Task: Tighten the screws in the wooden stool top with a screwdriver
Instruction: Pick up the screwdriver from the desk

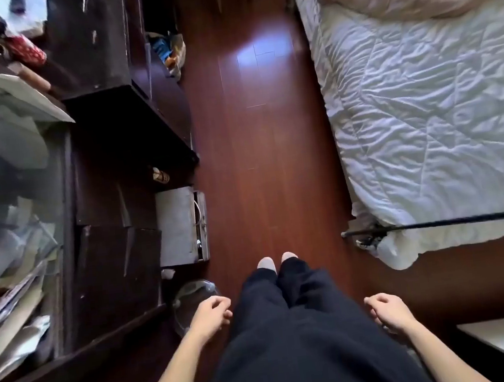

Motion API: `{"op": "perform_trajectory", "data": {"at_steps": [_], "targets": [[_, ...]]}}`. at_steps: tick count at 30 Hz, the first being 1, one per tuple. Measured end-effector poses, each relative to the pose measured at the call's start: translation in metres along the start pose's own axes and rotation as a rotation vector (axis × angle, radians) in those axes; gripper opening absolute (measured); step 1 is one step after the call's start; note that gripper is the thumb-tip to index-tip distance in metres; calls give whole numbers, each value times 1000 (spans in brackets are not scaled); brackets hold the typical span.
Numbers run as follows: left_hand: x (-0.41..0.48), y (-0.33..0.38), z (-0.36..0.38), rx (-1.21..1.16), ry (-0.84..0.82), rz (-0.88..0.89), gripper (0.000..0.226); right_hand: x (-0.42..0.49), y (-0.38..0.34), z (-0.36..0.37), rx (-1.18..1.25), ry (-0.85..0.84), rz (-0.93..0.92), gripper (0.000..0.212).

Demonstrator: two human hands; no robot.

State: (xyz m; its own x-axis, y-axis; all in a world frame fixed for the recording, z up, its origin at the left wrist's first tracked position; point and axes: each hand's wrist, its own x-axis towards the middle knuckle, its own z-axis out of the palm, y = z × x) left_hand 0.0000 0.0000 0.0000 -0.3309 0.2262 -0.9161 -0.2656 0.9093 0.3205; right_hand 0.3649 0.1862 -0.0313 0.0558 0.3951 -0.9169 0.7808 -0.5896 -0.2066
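I see my left hand (210, 316) and right hand (389, 312) loosely curled with nothing in them, hanging either side of dark trousers (293, 328). Beyond the left hand stands a grey metal box (179, 226); beyond the right, a white bed (430, 105). Stool top and screwdriver are out of view.

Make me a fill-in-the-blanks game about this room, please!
1. The bed with the white quilt is on the person's ____ side.
2. Both hands, left hand and right hand, are holding ____.
3. The floor is made of reddish-brown ____.
4. The grey metal box sits on the floor on the person's ____ side.

Missing words: right; nothing; wood; left
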Motion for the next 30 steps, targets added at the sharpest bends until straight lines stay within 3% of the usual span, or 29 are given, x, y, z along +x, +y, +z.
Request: {"op": "perform_trajectory", "data": {"at_steps": [4, 14, 19, 22, 30], "targets": [[-4, 11, -12, 16, 45, -42, 12, 19, -66, -6, -99, 19, -85, 25], [32, 59, -79, 109, 105, -60, 18, 42, -316, -4, -28, 89, -402, 15], [74, 128, -124, 195, 88, -50, 17, 49, -368, -2, -60, 108, -358, 16], [104, 191, -146, 255, 46, 11, 29, 58, -374, -4, -56, 118, -288, 15], [160, 401, -180, 22, 43, 294, 11, 74, -390, -18, -96, 88, -78, 21]]}}
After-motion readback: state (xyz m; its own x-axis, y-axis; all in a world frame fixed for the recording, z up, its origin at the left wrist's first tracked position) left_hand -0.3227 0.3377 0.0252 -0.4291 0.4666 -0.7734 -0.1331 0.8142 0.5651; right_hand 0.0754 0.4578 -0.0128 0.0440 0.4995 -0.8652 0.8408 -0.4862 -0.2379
